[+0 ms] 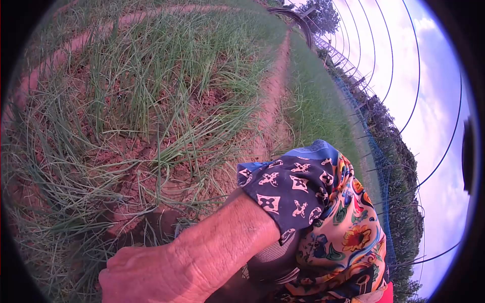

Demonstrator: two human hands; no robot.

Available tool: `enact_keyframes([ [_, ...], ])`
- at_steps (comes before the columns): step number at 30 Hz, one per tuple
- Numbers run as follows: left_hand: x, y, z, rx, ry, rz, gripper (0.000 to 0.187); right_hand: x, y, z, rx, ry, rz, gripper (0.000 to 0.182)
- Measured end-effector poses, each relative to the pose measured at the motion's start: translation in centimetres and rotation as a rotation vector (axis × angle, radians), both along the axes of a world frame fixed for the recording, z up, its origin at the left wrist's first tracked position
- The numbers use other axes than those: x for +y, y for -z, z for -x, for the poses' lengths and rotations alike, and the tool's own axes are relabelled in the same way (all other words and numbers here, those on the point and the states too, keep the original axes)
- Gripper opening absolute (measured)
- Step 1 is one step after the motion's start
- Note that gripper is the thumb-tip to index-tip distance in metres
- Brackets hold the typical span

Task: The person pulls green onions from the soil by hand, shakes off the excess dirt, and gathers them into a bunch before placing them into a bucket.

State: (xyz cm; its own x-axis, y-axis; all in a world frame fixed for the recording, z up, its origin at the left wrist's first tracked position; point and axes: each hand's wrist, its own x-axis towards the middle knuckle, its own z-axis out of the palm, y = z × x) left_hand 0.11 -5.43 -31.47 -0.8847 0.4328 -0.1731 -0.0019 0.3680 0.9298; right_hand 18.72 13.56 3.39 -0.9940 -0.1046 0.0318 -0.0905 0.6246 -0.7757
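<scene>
My right hand [146, 272] is low in the view, at the edge of a patch of thin green onion-like plants [156, 86]. Its back and wrist face the camera, and the fingers are curled under and hidden, so what they hold, if anything, does not show. A dark sleeve cuff [288, 194] with a pale pattern sits around the forearm, below a colourful flowered sleeve [348, 232]. Long leaves bend and lie over the reddish soil [136, 187] just beyond the hand. My left hand is out of view.
A bare reddish earth path [265, 126] runs between the plant patch and another green strip [316, 96]. Blue netting [376, 151] and dark shrubs line the right side. Curved hoops [418, 65] arch against the sky, and the whole scene looks tilted.
</scene>
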Motion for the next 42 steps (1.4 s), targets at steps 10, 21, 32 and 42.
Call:
enact_keyframes([
  [10, -8.0, -1.0, -1.9, 0.034, -0.084, 0.002, 0.013, -0.1, -1.0, 1.8, -0.17, -0.049, 0.036, 0.018],
  [21, -9.1, -7.0, -6.0, -0.164, -0.275, -0.057, 0.012, 0.1, 1.6, 6.0, -0.411, -0.029, -0.065, 0.02],
  [32, -13.3, -7.3, -12.9, 0.202, 0.055, 0.306, 0.021, 2.2, 7.1, 7.4, -0.718, 0.131, 0.034, 0.023],
  [42, -13.7, -5.5, -13.2, 0.026, -0.113, 0.278, 0.022, 1.7, 6.6, 5.6, -0.69, 0.114, -0.007, 0.021],
])
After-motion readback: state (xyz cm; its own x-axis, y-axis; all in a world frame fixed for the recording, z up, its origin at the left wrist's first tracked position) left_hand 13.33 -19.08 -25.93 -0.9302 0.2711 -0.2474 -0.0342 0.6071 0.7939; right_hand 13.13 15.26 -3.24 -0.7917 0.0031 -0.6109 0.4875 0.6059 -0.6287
